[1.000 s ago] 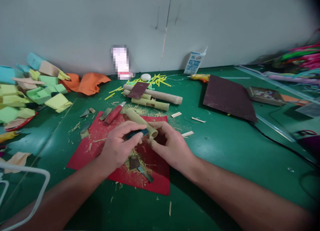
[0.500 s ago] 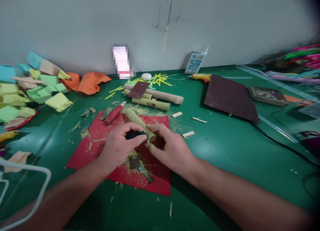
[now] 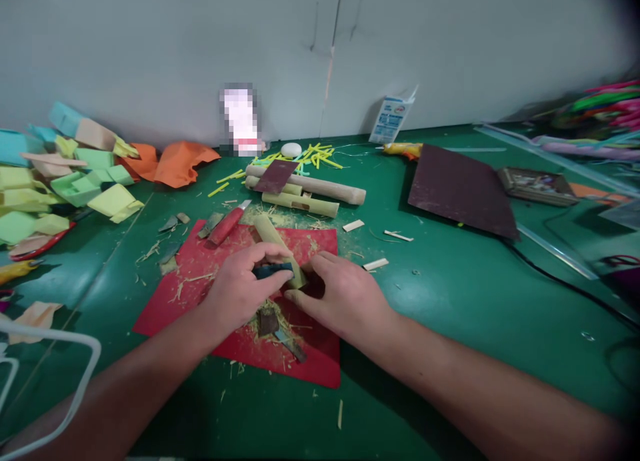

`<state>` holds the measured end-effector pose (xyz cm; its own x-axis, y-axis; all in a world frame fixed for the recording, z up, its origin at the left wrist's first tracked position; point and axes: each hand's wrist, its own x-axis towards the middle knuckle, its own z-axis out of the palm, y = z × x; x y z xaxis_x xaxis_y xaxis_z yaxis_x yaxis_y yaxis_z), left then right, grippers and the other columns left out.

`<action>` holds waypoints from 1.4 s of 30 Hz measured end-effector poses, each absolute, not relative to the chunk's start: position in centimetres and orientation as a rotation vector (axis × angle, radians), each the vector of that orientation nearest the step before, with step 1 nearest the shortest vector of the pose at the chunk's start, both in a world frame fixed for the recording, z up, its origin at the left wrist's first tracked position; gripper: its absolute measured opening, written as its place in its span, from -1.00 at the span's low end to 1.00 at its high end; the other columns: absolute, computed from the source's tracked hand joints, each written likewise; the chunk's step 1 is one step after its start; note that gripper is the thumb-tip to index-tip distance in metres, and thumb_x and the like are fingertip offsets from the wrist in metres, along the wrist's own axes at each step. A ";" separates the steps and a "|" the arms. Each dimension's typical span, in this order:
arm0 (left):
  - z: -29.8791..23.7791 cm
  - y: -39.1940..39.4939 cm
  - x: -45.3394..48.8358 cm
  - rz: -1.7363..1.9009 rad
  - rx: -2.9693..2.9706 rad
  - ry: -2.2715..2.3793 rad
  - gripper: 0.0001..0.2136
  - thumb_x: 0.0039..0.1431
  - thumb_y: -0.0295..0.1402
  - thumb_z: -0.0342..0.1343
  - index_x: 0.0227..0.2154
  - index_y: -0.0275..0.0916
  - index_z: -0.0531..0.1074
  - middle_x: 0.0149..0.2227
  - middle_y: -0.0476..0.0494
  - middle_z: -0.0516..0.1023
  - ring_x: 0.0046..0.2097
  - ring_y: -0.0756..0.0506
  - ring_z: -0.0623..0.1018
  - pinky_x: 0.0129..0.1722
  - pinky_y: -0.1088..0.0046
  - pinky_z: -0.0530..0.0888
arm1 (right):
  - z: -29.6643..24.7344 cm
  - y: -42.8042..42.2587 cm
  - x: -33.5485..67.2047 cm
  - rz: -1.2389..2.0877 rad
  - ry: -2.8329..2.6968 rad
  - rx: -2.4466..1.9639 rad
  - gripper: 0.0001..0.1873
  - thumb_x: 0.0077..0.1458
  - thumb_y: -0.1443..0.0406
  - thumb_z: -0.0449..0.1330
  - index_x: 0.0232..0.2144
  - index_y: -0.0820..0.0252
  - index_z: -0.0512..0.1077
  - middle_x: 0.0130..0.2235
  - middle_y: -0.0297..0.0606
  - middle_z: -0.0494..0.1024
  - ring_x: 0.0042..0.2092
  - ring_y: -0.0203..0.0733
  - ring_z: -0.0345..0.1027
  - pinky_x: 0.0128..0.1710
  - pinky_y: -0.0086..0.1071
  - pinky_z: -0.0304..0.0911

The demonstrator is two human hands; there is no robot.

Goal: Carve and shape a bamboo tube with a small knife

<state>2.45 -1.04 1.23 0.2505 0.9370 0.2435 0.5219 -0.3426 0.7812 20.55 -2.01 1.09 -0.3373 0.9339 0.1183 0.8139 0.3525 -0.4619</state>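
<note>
A pale bamboo tube (image 3: pixel 270 230) lies slanted over the red sheet (image 3: pixel 320 354), its near end between my hands. My left hand (image 3: pixel 237 284) is closed on a dark folded piece (image 3: pixel 273 270), perhaps sandpaper, with the thumb pressing it close to the tube. Closed around the tube's near end is my right hand (image 3: pixel 350 291); some of its fingers are hidden. Below the hands, shavings surround a small dark scrap (image 3: pixel 268 321) and a dark strip (image 3: pixel 291 346). A red-handled knife (image 3: pixel 227 226) rests at the sheet's upper left.
Behind lie more bamboo tubes (image 3: pixel 320 186) with a brown sandpaper piece (image 3: pixel 277 176) on top. A large brown sheet (image 3: pixel 460 191) is at right, near a small tray (image 3: pixel 537 186). Folded coloured papers (image 3: pixel 83 174) crowd the left. A white wire frame (image 3: pixel 93 354) stands front left.
The bamboo tube's near end has turned and tipped slightly, so its open mouth shows less. My right hand has shifted slightly and rolled over; the left keeps its grip on the dark piece.
</note>
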 end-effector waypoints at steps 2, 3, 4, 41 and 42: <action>1.2 -1.1 2.5 0.916 1.968 1.326 -0.85 0.06 -0.46 0.23 -0.27 -0.17 0.51 -0.31 0.02 0.60 -0.28 -0.02 0.58 -0.21 0.45 0.54 | 1.1 -2.0 20.5 0.457 -2.261 -1.537 -0.74 0.01 0.13 0.19 -0.49 0.16 0.27 -0.44 -0.36 0.36 -0.44 -0.31 0.14 -0.49 -0.39 -0.09; 1.2 -1.1 2.5 0.896 1.977 1.331 -0.88 0.06 -0.45 0.23 -0.30 -0.16 0.51 -0.33 0.03 0.60 -0.29 -0.01 0.58 -0.22 0.46 0.53 | 1.0 -2.0 20.5 0.465 -2.259 -1.532 -0.76 0.01 0.13 0.19 -0.48 0.16 0.29 -0.44 -0.37 0.37 -0.43 -0.31 0.15 -0.49 -0.40 -0.08; 1.2 -1.1 2.5 0.878 1.984 1.343 -0.90 0.07 -0.44 0.23 -0.32 -0.16 0.51 -0.34 0.04 0.59 -0.30 -0.01 0.57 -0.23 0.46 0.52 | 1.0 -2.0 20.5 0.479 -2.257 -1.526 -0.77 0.01 0.14 0.19 -0.46 0.17 0.31 -0.43 -0.37 0.38 -0.42 -0.31 0.16 -0.48 -0.40 -0.07; 1.4 -1.7 1.3 0.808 2.448 1.191 -0.75 0.14 -0.55 0.06 -0.13 -0.25 0.49 -0.18 -0.16 0.50 -0.16 -0.05 0.54 -0.16 0.44 0.50 | 0.9 -2.0 20.9 0.561 -2.231 -1.519 -0.76 -0.03 0.15 0.23 -0.45 0.17 0.31 -0.41 -0.38 0.38 -0.42 -0.32 0.15 -0.47 -0.42 -0.07; 1.4 -1.8 1.3 0.819 2.464 1.190 -0.75 0.14 -0.55 0.06 -0.13 -0.27 0.49 -0.18 -0.17 0.50 -0.16 -0.05 0.54 -0.15 0.43 0.50 | 0.9 -2.0 20.9 0.555 -2.226 -1.525 -0.76 -0.04 0.15 0.24 -0.46 0.17 0.31 -0.42 -0.38 0.38 -0.43 -0.32 0.15 -0.47 -0.42 -0.07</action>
